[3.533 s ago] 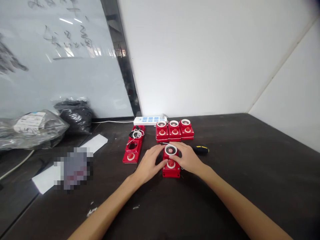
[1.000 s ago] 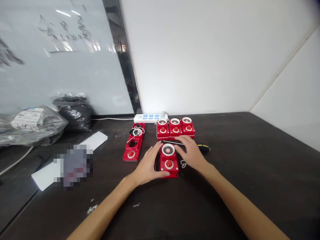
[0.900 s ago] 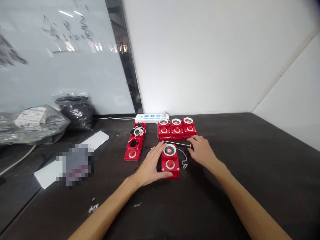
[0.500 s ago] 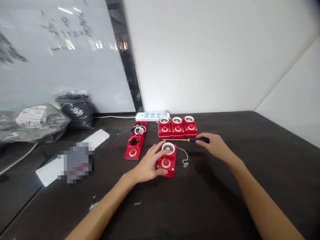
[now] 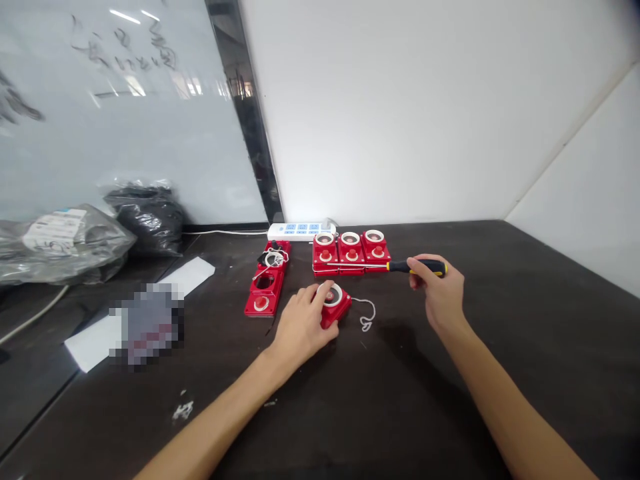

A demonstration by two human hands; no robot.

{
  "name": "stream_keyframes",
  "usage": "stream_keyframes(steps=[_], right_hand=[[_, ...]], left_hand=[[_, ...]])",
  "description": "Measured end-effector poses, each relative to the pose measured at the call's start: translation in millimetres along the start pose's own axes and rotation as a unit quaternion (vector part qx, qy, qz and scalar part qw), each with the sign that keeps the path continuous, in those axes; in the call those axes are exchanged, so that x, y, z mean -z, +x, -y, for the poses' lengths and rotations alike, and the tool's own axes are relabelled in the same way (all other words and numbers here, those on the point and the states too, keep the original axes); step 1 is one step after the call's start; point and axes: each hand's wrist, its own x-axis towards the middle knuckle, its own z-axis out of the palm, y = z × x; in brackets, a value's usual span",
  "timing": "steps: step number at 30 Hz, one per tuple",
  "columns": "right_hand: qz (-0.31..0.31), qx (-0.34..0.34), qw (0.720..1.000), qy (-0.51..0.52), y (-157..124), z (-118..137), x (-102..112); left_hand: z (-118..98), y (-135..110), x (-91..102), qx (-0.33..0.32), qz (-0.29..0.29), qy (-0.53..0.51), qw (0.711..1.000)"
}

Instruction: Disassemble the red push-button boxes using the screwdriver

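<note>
Black-and-yellow screwdriver point(image 5: 417, 267) being clamped in right grip point(image 5: 440, 288), red push-button box point(image 5: 340, 312) being pressed under left grip point(image 5: 302, 327) on dark worktop point(image 5: 550, 347)

Hidden: lower part of the red box point(image 5: 334, 305), covered by the left hand point(image 5: 303, 327), its button only partly showing between the fingers; part of the screwdriver point(image 5: 417, 267) handle, wrapped by the right hand point(image 5: 440, 290). Cut off: left forearm point(image 5: 210, 417) and right forearm point(image 5: 520, 413), both running out past the bottom edge. Blurred: pixelated patch point(image 5: 147, 325) on the table, contents unreadable; writing point(image 5: 123, 53) on the glass, illegible; dark smudge point(image 5: 631, 13) in the top corner. Too small to tell: label point(image 5: 55, 233) on the plastic bag, unreadable; tangle point(image 5: 274, 259) in the open housing, possibly wire; scraps point(image 5: 183, 411) on the table.
</note>
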Motion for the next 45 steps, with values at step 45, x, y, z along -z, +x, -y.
stream_keyframes(steps=[45], right_hand=[[0.148, -0.217, 0.96, -0.101, 44.1, 1.5, 59.7]], left_hand=[[67.5, 0.2, 5.4, -0.077, -0.031, -0.048, 0.995]])
